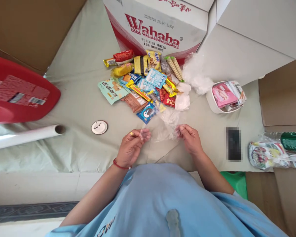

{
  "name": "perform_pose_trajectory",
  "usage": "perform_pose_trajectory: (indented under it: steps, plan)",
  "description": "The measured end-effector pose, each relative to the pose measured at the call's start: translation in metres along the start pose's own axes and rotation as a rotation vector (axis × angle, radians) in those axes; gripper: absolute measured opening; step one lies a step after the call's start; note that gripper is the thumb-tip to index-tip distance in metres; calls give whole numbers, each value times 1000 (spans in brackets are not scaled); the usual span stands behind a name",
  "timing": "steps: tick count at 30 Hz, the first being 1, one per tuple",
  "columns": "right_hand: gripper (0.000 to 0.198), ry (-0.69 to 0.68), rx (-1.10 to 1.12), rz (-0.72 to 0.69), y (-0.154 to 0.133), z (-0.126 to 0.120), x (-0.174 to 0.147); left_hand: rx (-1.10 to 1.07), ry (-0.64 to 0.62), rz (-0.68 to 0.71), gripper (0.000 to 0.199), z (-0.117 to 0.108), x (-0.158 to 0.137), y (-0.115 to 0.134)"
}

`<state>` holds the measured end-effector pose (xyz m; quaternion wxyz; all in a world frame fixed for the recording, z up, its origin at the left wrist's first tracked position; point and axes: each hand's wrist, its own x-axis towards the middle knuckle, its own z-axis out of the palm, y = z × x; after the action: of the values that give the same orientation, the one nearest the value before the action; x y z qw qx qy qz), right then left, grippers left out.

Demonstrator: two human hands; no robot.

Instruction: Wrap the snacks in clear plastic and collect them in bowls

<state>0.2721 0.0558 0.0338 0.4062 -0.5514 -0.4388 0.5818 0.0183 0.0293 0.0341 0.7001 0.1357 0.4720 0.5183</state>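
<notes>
A clear plastic bag (pixel 164 126) is stretched between my two hands, low over the cloth near the table's front edge. My left hand (pixel 133 144) pinches its left side, the fingers curled closed. At its right side my right hand (pixel 189 138) grips the film between thumb and fingers. Just beyond the bag lies a heap of wrapped snacks. Nearest are a blue snack packet (pixel 146 113), a brown packet (pixel 135 101) and a red packet (pixel 169 99). A light green pouch (pixel 112 90) rests at the heap's left.
Behind the heap stands a Wahaha carton (pixel 158 33). Crumpled clear bags (pixel 197 75) lie beside it. To the right are a white tub (pixel 209 98) of packets, a blurred dark object (pixel 234 144) and a bottle (pixel 293 141). Leftward sit a round badge (pixel 99 127), a roll (pixel 27 135) and a red container (pixel 19 92).
</notes>
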Motion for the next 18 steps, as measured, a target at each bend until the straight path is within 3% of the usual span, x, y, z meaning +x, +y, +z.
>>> perform_pose_trajectory:
  steps: [2,6,11,13,18]
  plan:
    - [36,70,76,93,2,-2,-6,-45,45,11,26,-7,-1,4]
    - [36,73,89,221,2,-7,-21,-56,84,3,32,-21,-2,3]
    - [35,80,60,209,-3,-5,-29,19,39,77,32,-15,-6,-2]
    - [33,53,36,161,-6,-2,-28,178,77,207,36,-7,-8,-1]
    - [28,-127,-100,36,-21,6,-26,931,117,596,87,22,4,12]
